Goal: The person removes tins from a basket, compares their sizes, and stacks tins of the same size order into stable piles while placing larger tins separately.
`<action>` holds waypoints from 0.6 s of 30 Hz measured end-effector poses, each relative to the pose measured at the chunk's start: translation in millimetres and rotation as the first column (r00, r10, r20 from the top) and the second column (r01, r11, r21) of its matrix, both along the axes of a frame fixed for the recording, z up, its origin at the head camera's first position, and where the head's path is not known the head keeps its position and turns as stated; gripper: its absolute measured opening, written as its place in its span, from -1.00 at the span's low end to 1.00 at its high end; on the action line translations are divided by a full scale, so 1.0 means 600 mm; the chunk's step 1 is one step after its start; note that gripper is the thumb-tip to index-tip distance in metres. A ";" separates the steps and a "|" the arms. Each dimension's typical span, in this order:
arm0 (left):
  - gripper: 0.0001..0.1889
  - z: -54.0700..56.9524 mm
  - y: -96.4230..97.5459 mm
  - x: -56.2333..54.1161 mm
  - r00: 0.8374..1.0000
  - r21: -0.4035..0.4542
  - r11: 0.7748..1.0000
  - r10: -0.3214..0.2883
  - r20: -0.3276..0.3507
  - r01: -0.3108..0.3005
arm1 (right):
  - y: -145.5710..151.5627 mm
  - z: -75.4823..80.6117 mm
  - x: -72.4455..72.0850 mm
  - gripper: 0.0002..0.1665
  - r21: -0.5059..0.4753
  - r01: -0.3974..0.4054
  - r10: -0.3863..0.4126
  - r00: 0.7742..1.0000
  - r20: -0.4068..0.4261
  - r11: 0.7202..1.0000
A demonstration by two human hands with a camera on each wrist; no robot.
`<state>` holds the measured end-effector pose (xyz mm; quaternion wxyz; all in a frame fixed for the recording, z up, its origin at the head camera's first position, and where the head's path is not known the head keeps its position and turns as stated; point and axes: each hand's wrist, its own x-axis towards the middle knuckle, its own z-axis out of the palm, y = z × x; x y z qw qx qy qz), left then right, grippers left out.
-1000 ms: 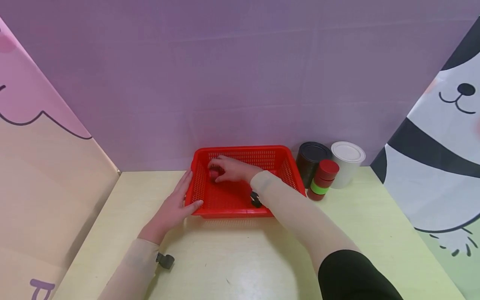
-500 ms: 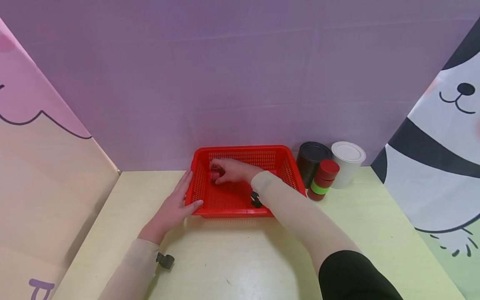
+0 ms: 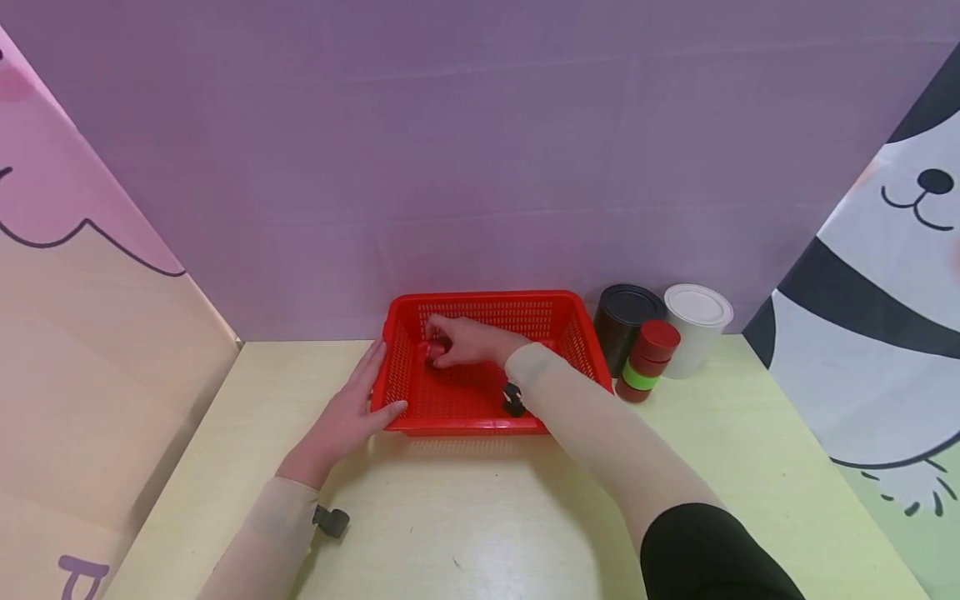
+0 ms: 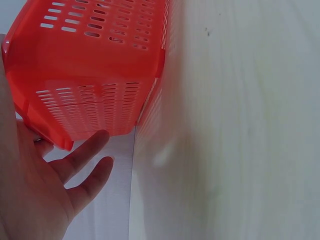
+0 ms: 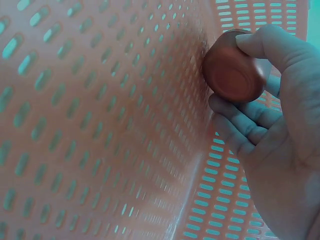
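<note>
A red plastic basket with perforated walls stands on the table against the back wall. At its left side, my left hand rests with straight fingers along the rim and the thumb over the front left corner. In the left wrist view, two fingers extend freely beside the basket. Inside the basket, my right hand holds a small, round, reddish object with a circular recess on its end. Thumb and fingers grip it close to the basket floor, near the left side; its far side is hidden by the hand.
To the right of the basket stand a black lidded canister, a white lidded canister and, before them, a stack of dark red round pieces with a green band. The pale wooden table extends in front.
My right hand has shifted slightly right inside the basket, with the reddish object in it. The left hand and the basket stay where they were.
</note>
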<state>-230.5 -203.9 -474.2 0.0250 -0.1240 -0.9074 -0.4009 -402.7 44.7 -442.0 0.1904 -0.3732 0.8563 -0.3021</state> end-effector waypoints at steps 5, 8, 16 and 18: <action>0.22 -0.001 0.000 -0.001 1.000 0.000 1.000 -0.001 -0.002 0.001 | 0.003 0.002 0.000 -0.27 -0.020 0.012 -0.012 1.000 0.000 1.000; 0.21 0.000 0.002 -0.001 1.000 0.002 1.000 -0.004 -0.003 0.004 | 0.005 0.007 0.001 -0.26 -0.050 0.016 -0.016 1.000 0.003 0.999; 0.22 0.003 0.003 -0.001 1.000 -0.003 1.000 -0.006 -0.008 0.006 | 0.012 0.015 -0.001 -0.24 -0.108 0.038 -0.038 0.999 0.009 0.993; 0.23 0.004 0.004 -0.001 1.000 -0.002 1.000 -0.005 -0.009 0.005 | 0.015 0.018 -0.002 -0.24 -0.117 0.048 -0.048 0.999 0.004 0.992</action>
